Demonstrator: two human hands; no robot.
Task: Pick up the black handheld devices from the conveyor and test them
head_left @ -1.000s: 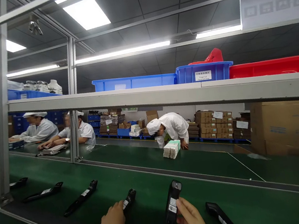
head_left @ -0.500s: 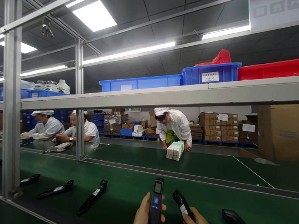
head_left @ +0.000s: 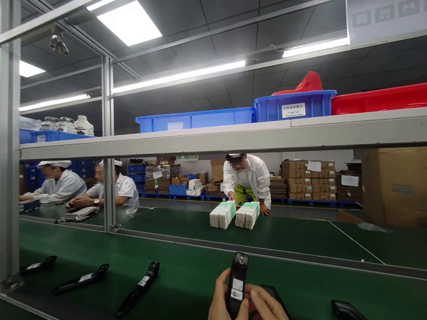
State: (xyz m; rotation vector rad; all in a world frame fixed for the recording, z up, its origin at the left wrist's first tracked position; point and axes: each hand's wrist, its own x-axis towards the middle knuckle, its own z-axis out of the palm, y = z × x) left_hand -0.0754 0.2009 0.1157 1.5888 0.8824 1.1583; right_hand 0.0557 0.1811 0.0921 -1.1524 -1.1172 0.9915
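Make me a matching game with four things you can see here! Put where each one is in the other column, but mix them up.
Things:
1. Black device
2. Blue bin marked "Finger Cot"
3. Two white-and-green bundles
4. Big cardboard box

Places:
A. On the green surface, near a bending person
B. At the right edge, lower than the shelf
C. In the left hand
D. Up on the shelf

Pairs: 1-C, 2-D, 3-A, 4-B

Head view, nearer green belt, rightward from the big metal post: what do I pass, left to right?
First black device, second black device, third black device, left hand holding a labelled device, right hand, far-right black device.
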